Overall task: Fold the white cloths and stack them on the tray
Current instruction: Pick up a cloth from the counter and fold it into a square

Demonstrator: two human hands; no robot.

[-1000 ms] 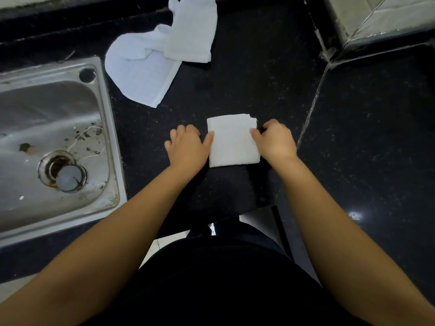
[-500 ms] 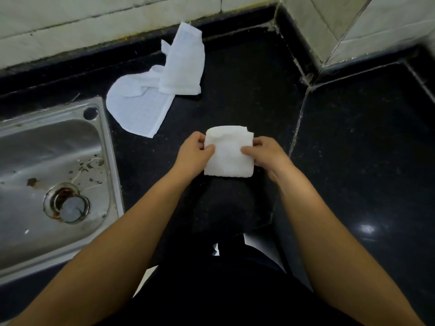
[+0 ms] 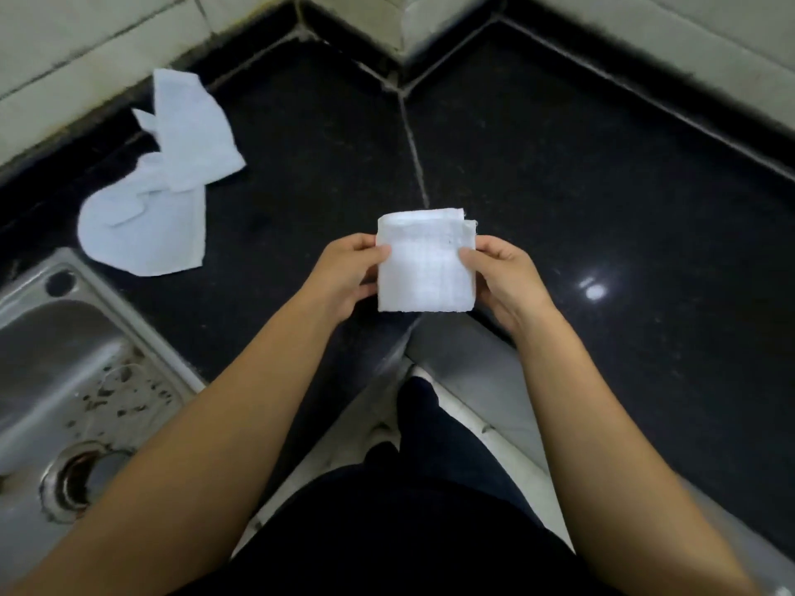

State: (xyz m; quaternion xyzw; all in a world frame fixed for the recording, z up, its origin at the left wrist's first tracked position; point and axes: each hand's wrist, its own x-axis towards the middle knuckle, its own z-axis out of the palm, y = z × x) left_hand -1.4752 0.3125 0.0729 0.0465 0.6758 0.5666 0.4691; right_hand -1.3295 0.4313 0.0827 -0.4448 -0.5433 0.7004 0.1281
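Note:
A small folded white cloth (image 3: 426, 264) is held up above the black counter, near its inner corner edge. My left hand (image 3: 344, 277) pinches its left side with thumb on top. My right hand (image 3: 503, 277) pinches its right side the same way. Loose white cloths (image 3: 159, 200) lie unfolded in a heap on the counter at the back left, partly overlapping each other. No tray is in view.
A steel sink (image 3: 56, 372) with a dirty drain sits at the left, sunk into the black L-shaped counter (image 3: 580, 174). Pale tiled walls (image 3: 86, 49) close the back. My legs and the floor show below the counter's inner edge.
The folded cloth has been lifted off the counter by both hands, which now pinch its sides. The view has swung right, so the sink and loose cloths sit further left.

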